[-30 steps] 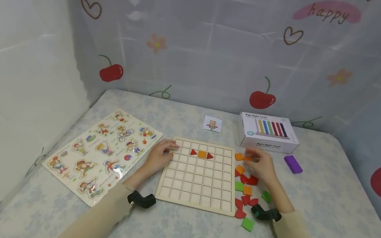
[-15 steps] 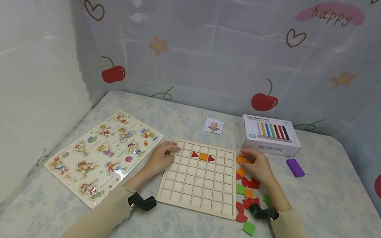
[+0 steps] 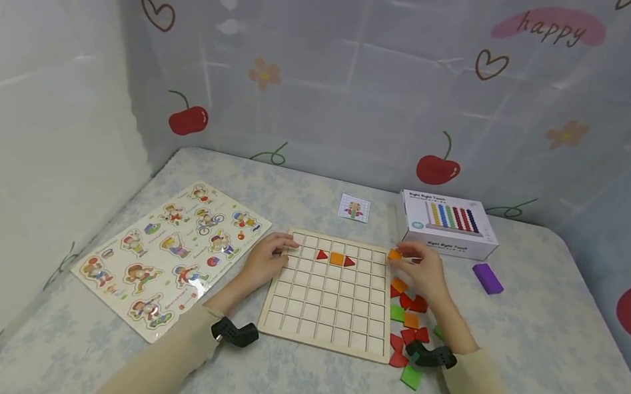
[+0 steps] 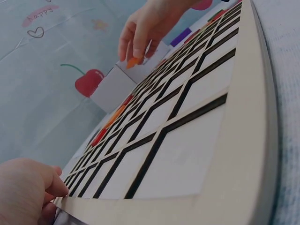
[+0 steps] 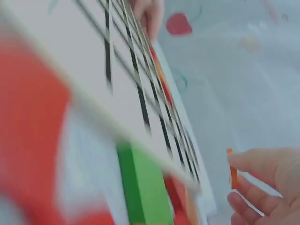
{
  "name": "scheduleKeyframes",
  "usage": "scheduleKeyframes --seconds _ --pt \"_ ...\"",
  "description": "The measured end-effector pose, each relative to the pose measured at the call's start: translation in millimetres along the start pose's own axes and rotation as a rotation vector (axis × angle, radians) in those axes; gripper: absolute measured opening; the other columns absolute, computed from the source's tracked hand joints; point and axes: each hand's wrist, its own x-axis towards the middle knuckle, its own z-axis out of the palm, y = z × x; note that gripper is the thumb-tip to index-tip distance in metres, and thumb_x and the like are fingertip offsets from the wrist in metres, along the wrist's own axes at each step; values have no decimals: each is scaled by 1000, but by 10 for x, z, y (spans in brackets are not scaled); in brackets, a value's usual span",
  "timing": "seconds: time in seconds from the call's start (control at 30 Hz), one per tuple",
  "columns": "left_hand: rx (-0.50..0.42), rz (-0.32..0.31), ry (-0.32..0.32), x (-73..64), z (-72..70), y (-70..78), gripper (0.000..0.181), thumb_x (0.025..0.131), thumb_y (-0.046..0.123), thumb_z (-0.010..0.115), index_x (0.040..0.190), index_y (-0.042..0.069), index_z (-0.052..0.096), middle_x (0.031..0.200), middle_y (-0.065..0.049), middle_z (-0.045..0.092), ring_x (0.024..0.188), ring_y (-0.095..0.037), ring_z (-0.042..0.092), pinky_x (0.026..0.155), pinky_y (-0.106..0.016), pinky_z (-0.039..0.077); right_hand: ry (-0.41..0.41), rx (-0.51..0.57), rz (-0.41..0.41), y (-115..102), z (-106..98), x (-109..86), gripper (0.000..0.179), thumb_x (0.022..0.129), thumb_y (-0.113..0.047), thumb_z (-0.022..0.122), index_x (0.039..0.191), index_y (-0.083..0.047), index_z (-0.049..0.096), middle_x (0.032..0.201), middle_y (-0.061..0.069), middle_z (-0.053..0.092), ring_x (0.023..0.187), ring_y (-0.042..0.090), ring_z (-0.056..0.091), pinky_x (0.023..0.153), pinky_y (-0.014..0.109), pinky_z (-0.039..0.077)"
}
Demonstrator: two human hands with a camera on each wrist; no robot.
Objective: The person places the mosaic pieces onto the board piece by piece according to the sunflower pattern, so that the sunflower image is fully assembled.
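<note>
An orange square point(image 3: 395, 254) is pinched in the right hand point(image 3: 426, 271), near the upper right edge of the grid board point(image 3: 334, 322). The board's left edge is touched by the left hand point(image 3: 268, 259), with relaxed fingers. On the board, another orange tile point(image 3: 337, 258) is set between two red triangles point(image 3: 322, 255). The step in hand seems the placing of one more piece; next, it should probably be lined up and lowered into a cell, though which one cannot be told.

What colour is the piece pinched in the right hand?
The piece is orange; the left wrist view shows it best.
</note>
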Motion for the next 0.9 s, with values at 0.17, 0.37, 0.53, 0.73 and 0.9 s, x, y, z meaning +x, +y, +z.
scheduleKeyframes --seconds 0.17,0.37,0.53,0.73,0.9 --pt "-17 -11 -5 -7 -7 19 28 88 -1 54 109 9 70 130 -9 57 115 -25 56 93 -41 48 -11 19 -72 -288 265 -90 34 80 -8 74 111 2 66 108 20 67 100 32 60 83 32 51" --pt "-24 -31 -20 4 -4 13 28 88 -1 54 109 8 70 131 -9 57 117 -25 55 94 -39 47 -109 68 -161 -549 596 -117 30 77 -4 76 105 3 67 101 20 69 91 31 62 76 27 52" --pt "-15 -20 -10 21 2 -10 28 88 -1 54 109 9 70 130 -8 57 116 -24 56 92 -37 48 -181 44 -185 -669 826 -73 28 76 -4 76 102 2 68 97 17 69 81 23 60 71 25 51" --pt "3 -3 -2 11 14 -27 27 87 -1 55 107 9 71 129 -7 58 111 -24 58 88 -37 48 -238 15 -178 -703 978 -95 27 78 -1 73 104 0 68 92 14 67 72 13 51 64 21 44" --pt "6 13 5 9 7 -29 27 87 -1 55 107 9 71 128 -8 58 112 -25 58 90 -38 50 -233 38 -217 -704 1013 -114 26 78 2 71 103 1 67 93 15 66 73 14 52 64 22 45"
